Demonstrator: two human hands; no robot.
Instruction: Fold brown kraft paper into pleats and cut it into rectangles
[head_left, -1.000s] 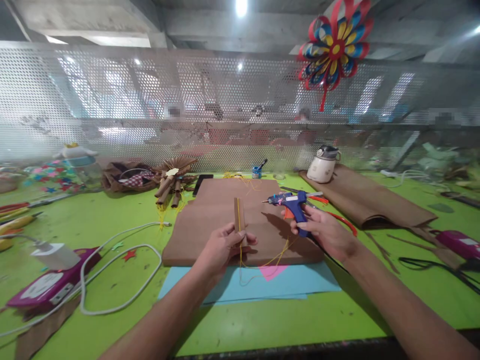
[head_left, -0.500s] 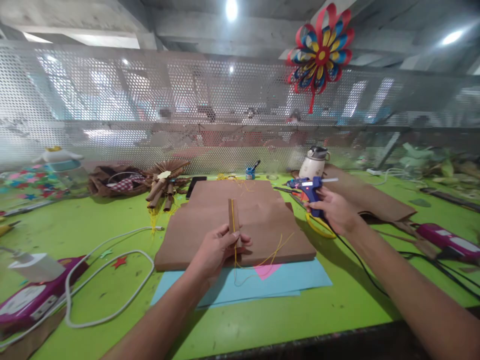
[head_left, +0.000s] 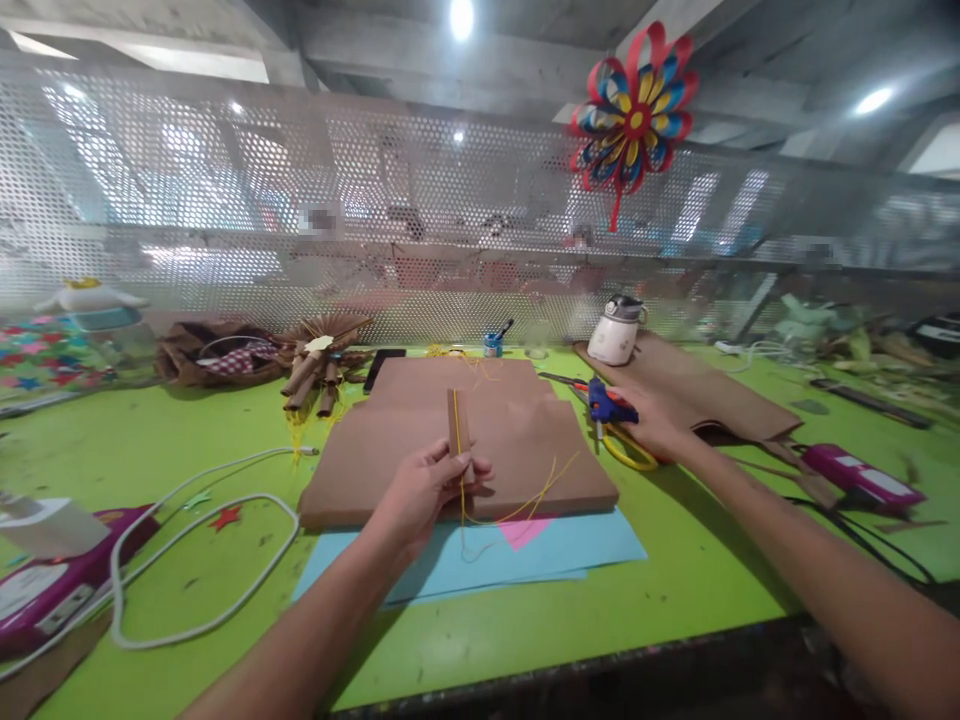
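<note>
My left hand (head_left: 424,485) pinches a narrow brown paper strip (head_left: 457,425) with a yellow string (head_left: 456,408) along its length. The strip stands over a stack of brown paper (head_left: 390,450), and loose string trails off to the right. My right hand (head_left: 649,420) is closed around a blue hot glue gun (head_left: 609,403), held low at the right of the stack. Its clear glue stick points down toward the yellow-handled scissors (head_left: 630,452) on the table. The fingers of that hand are partly hidden.
Light blue sheets (head_left: 525,570) and a pink piece (head_left: 523,531) lie under the stack. At left are a white cable (head_left: 202,640) and a purple power strip (head_left: 34,605). Behind stand a paper-roll bundle (head_left: 319,365) and a bottle (head_left: 615,335). A second purple strip (head_left: 862,477) lies right.
My right hand has lowered the glue gun and turned it, so its glue stick points down instead of right. My left hand still holds the strip. The whole view has shifted slightly.
</note>
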